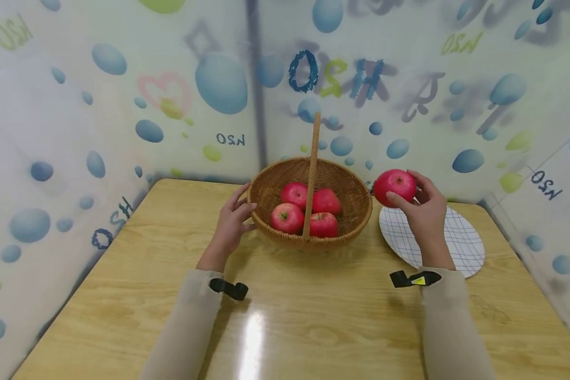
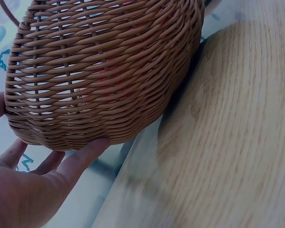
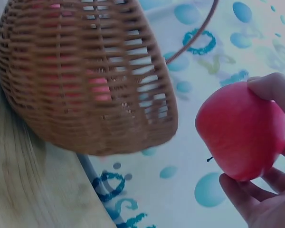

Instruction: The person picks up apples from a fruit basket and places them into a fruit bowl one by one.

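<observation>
A brown wicker basket [image 1: 339,171] with an arched handle stands on the table, and several red apples [image 1: 287,218] lie inside it. My left hand [image 1: 230,219] touches the basket's left side near the rim; in the left wrist view its extended fingers [image 2: 83,159] rest against the weave. To the right of the basket, my right hand [image 1: 425,211] holds another red apple [image 1: 393,186] in the air, thumb on one side and fingers on the other. Its stem points towards the basket in the right wrist view. Only patches of the other apples show through the weave there.
Beneath the right hand lies a white plate [image 1: 463,240] with a dark grid pattern, partly covered by the hand and wrist. The wooden table [image 1: 313,306] meets patterned walls [image 1: 171,142] at the back and sides.
</observation>
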Motion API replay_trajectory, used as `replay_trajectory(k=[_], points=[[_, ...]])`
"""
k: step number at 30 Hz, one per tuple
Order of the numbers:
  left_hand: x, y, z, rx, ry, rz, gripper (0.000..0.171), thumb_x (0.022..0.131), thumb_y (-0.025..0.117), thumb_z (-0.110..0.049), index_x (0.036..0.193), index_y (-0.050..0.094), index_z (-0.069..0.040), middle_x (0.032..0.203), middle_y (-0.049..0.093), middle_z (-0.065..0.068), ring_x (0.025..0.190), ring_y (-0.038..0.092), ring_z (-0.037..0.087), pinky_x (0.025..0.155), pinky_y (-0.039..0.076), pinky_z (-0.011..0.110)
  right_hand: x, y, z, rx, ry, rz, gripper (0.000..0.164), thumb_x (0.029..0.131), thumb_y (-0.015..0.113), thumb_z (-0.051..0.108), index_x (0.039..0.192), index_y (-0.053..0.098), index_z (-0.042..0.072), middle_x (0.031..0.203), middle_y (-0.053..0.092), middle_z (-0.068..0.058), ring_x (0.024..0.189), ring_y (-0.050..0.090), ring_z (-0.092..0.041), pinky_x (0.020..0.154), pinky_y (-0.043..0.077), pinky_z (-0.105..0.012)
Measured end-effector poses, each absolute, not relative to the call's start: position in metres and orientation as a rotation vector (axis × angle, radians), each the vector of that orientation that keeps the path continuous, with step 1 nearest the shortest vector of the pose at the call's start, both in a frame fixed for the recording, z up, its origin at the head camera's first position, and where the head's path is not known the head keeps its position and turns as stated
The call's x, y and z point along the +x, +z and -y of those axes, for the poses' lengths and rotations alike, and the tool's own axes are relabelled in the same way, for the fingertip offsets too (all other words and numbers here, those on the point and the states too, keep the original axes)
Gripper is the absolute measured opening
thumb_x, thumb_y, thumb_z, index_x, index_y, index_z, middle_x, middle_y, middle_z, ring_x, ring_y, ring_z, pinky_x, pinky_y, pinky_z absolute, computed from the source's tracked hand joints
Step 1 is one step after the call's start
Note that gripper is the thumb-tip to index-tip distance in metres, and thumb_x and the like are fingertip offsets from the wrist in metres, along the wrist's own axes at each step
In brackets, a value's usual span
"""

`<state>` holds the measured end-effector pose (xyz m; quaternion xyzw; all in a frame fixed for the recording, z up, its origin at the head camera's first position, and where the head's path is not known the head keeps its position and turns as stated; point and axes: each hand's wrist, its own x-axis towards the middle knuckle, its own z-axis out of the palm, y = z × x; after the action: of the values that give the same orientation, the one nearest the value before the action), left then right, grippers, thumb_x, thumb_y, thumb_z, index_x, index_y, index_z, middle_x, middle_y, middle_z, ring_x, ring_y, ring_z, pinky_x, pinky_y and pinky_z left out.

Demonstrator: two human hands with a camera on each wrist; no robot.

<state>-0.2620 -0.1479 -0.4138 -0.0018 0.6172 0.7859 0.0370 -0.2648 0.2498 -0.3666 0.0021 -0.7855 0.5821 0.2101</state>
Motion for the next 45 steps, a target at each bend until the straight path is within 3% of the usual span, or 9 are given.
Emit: replay_trajectory(k=[7, 14, 18, 45], points=[[-0.261, -0.413, 0.152, -0.028, 2.403, -1.932, 0.064, 0.102, 0.051, -0.013, 0.161, 0.030, -0.026, 0.163, 0.030, 0.019, 0.144, 0.043, 0.041, 0.105, 0.045, 0.063, -0.271, -0.376, -0.257, -0.060, 1.611, 2.186, 0.064, 0.087, 0.080, 0.024, 0.146, 0.054, 0.027, 0.146, 0.054, 0.002, 0.128, 0.055, -0.015, 0.092, 0.052, -0.014], [-0.263, -0.410, 0.152, -0.044, 2.408, -1.918, 0.064, 0.102, 0.052, -0.013, 0.160, 0.031, -0.026, 0.163, 0.029, 0.019, 0.145, 0.041, 0.042, 0.106, 0.042, 0.065, -0.279, -0.390, -0.266, -0.201, 1.607, 2.249, 0.070, 0.089, 0.078, 0.029, 0.151, 0.047, 0.027, 0.153, 0.049, 0.001, 0.137, 0.051, -0.023, 0.107, 0.052, -0.036], [-0.265, -0.410, 0.150, -0.038, 2.403, -1.925, 0.064, 0.102, 0.052, -0.013, 0.161, 0.030, -0.026, 0.163, 0.029, 0.019, 0.144, 0.042, 0.041, 0.106, 0.043, 0.065, -0.283, -0.398, -0.269, -0.288, 1.638, 2.268, 0.071, 0.090, 0.076, 0.029, 0.153, 0.044, 0.026, 0.156, 0.046, -0.001, 0.140, 0.049, -0.025, 0.111, 0.049, -0.042], [-0.267, -0.413, 0.147, -0.031, 2.387, -1.914, 0.065, 0.101, 0.053, -0.014, 0.160, 0.031, -0.028, 0.164, 0.029, 0.017, 0.144, 0.043, 0.041, 0.104, 0.044, 0.063, -0.296, -0.444, -0.287, -0.511, 1.706, 2.270, 0.072, 0.092, 0.073, 0.038, 0.155, 0.041, 0.025, 0.160, 0.041, -0.002, 0.145, 0.041, -0.025, 0.118, 0.041, -0.040]])
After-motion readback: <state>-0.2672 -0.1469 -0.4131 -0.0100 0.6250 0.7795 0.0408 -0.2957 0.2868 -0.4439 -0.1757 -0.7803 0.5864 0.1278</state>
